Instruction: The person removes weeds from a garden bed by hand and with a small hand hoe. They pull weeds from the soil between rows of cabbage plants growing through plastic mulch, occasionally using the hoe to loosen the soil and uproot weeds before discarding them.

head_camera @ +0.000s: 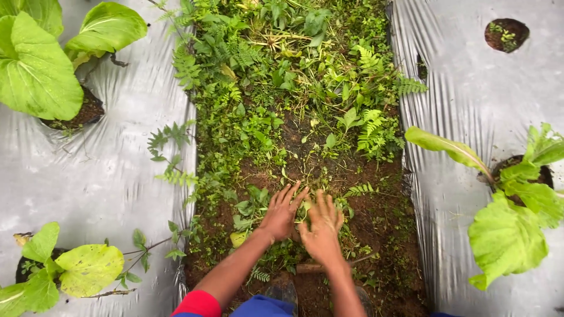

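The person is bending over a furrow of brown soil (376,217) that is running between two beds covered with silver plastic sheet (117,176). The left hand (282,212) is lying flat with its fingers spread apart, and it is pressing down on a patch of low green weeds (249,208) in the near part of the furrow. The right hand (322,228) is just beside it, also with fingers apart, and its fingertips are reaching into the same small leaves between the two hands. I cannot tell if either hand is really gripping a stem, because the leaves are hiding the undersides of the fingers.

The weeds are growing thicker toward the far end of the furrow, where small ferns (367,126) are mixing with other green plants. On the left bed, a leafy vegetable (35,70) is standing in a hole at the far side and another one (76,270) at the near side. On the right bed, a similar leafy plant (511,229) is growing near the edge of the sheet. A red sleeve (197,304) is showing on the left arm at the bottom.
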